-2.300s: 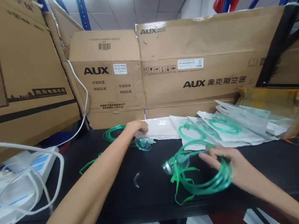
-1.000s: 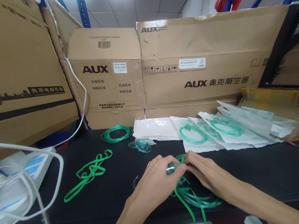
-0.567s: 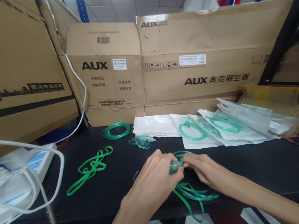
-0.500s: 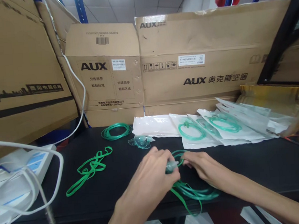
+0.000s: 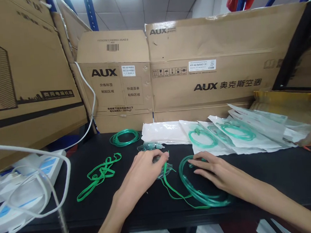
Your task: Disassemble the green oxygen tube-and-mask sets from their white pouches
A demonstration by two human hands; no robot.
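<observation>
My left hand (image 5: pixel 143 171) is closed on a clear green mask (image 5: pixel 165 169) with its green strap trailing toward me on the black table (image 5: pixel 283 171). My right hand (image 5: pixel 213 169) lies flat with fingers spread on a coil of green tubing (image 5: pixel 199 193) just right of the mask. Behind the left hand a second clear mask (image 5: pixel 149 146) lies on the table. Farther back sits another green tubing coil (image 5: pixel 124 137). A loose green strap (image 5: pixel 100 174) lies to the left.
Several sealed white packets (image 5: pixel 221 134) holding green tubing fan out along the back right. Cardboard boxes (image 5: pixel 194 63) wall the table's far side. White cables and a white-blue device (image 5: pixel 23 180) crowd the left edge. A gold-coloured box (image 5: pixel 292 109) stands at the right.
The mask and the tubing coil have come apart. My left hand has carried the mask to the left, and my right hand now presses flat on the coil.
</observation>
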